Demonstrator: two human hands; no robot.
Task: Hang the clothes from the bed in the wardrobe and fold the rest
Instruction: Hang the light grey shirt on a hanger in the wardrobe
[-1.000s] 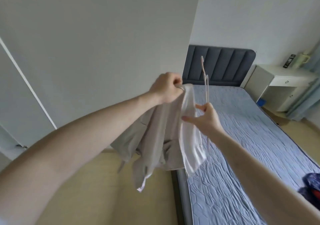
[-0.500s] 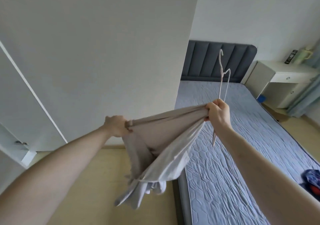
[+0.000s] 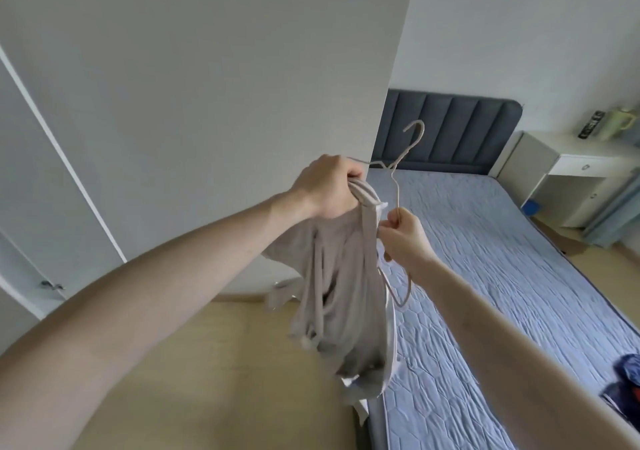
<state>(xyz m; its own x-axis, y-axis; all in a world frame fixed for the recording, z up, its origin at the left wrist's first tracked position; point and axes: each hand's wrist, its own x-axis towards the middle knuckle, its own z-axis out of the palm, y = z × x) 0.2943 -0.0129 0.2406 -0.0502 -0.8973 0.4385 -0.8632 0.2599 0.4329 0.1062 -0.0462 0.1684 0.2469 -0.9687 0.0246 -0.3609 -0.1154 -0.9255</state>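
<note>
From the head view, our left hand [image 3: 327, 189] bunches the beige garment [image 3: 341, 286] in a tight grip beside the bed [image 3: 485, 276]; our right hand [image 3: 403, 231] pinches the hanger [image 3: 398, 186]. Bunched cloth may snag it, or slip floorward.

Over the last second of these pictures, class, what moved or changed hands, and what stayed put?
The left hand rose again, bunching the beige cotton garment at its top. The right hand let the cloth go and now pinches only the thin wire hanger, whose hook tilted rightward. Unchanged: blue quilted bed, dark clothes at its edge.
</note>
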